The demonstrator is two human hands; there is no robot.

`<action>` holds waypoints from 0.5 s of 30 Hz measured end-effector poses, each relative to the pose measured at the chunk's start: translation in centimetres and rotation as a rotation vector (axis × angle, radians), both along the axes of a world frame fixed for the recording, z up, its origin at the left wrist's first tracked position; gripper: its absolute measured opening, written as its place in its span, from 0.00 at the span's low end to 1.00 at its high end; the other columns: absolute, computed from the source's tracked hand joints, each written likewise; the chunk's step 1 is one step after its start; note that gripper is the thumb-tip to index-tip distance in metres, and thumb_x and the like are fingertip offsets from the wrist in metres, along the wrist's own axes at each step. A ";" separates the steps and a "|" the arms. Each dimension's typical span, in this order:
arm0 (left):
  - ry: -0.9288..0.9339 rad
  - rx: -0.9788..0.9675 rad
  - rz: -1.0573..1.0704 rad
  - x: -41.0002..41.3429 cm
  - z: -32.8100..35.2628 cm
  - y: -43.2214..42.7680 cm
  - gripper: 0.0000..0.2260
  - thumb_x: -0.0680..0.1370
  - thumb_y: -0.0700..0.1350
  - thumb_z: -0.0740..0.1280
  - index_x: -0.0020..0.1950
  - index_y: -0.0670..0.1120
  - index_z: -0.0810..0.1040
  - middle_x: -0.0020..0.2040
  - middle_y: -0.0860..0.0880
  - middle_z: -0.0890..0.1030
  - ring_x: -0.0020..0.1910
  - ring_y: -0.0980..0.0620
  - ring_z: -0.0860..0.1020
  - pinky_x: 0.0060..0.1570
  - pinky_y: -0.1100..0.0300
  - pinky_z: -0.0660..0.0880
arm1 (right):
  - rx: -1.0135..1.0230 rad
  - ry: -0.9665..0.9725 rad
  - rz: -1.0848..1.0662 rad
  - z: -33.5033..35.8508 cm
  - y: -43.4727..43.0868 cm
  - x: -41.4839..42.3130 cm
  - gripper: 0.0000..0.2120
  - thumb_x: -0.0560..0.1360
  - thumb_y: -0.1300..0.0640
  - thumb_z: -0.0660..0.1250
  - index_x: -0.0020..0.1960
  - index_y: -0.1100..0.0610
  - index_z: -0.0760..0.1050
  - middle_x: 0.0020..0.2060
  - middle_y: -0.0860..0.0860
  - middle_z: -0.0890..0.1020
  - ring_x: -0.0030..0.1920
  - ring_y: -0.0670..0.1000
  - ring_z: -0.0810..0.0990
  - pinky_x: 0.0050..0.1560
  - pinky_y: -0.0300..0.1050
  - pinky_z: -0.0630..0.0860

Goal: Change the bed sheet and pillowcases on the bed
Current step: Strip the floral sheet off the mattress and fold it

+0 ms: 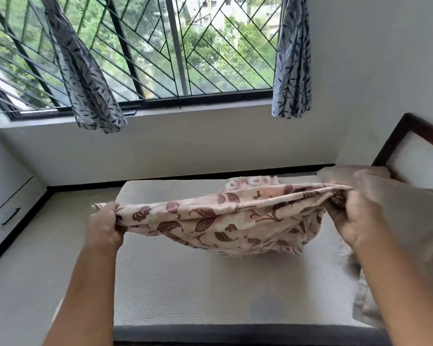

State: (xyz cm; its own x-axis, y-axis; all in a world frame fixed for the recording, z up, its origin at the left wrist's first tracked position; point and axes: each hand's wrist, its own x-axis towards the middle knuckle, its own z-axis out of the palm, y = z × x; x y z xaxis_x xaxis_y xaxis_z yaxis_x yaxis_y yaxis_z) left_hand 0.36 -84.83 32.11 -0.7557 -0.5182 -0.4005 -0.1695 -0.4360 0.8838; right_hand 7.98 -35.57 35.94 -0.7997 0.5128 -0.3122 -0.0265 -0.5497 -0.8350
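A pink cloth with brown leaf prints [220, 221] hangs stretched between my two hands above the bare white mattress [185, 283]. My left hand [105, 226] grips its left end in a fist. My right hand [353, 221] pinches the bunched right end. The cloth sags in the middle, and a further fold of it [250, 183] rises behind. A plain beige pillow [398, 208] lies at the right by the headboard, partly behind my right hand.
The dark wooden headboard [395, 141] stands at the right. A barred window [160, 51] with leaf-print curtains [291, 58] fills the far wall. White drawers [8, 208] sit at the left, with grey floor [35, 258] between them and the bed.
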 end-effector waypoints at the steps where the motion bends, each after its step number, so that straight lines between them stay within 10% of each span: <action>1: -0.059 -0.009 -0.009 -1.0 -1.3 0.2 0.08 0.76 0.34 0.62 0.38 0.43 0.72 0.37 0.43 0.75 0.30 0.50 0.78 0.27 0.59 0.78 | -0.011 -0.054 -0.013 -1.5 0.3 -0.8 0.12 0.76 0.71 0.62 0.41 0.60 0.79 0.35 0.55 0.83 0.38 0.50 0.83 0.35 0.42 0.83; 15: -0.190 -0.100 -0.256 -32.7 -14.5 13.6 0.03 0.83 0.40 0.61 0.55 0.43 0.73 0.46 0.43 0.78 0.39 0.49 0.80 0.36 0.55 0.81 | -0.076 -0.327 -0.041 -16.1 9.1 -28.2 0.07 0.80 0.66 0.62 0.49 0.60 0.79 0.34 0.51 0.83 0.42 0.45 0.82 0.37 0.37 0.82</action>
